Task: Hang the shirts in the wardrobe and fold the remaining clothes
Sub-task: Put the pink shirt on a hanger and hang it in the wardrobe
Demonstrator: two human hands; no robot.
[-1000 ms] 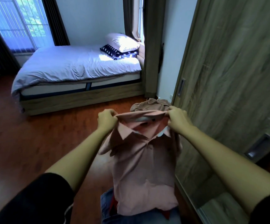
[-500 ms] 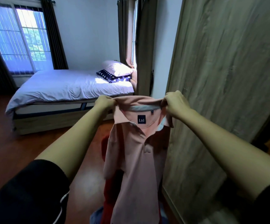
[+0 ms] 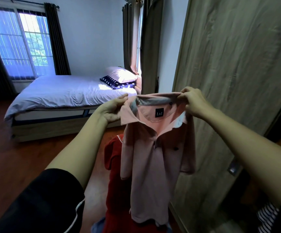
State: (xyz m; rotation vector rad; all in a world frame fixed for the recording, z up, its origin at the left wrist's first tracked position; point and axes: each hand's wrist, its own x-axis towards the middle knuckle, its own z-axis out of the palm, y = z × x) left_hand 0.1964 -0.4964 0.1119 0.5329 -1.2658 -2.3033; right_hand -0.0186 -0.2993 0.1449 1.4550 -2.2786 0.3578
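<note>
Both hands pinch the pink polo shirt [image 3: 155, 158] at its collar ends, left hand [image 3: 113, 108] and right hand [image 3: 192, 102] level, its length hanging straight down, the wardrobe door [image 3: 237, 81] just beside the right hand.

A person's left hand [image 3: 113, 109] and right hand [image 3: 192, 102] are pinching the collar of a pink polo shirt [image 3: 153, 158], holding it hanging open beside a wooden wardrobe door [image 3: 234, 68]; a red garment [image 3: 113, 174] is showing behind it, and a bed [image 3: 65, 96] with two pillows [image 3: 121, 77] is sitting by the window [image 3: 22, 42]
</note>
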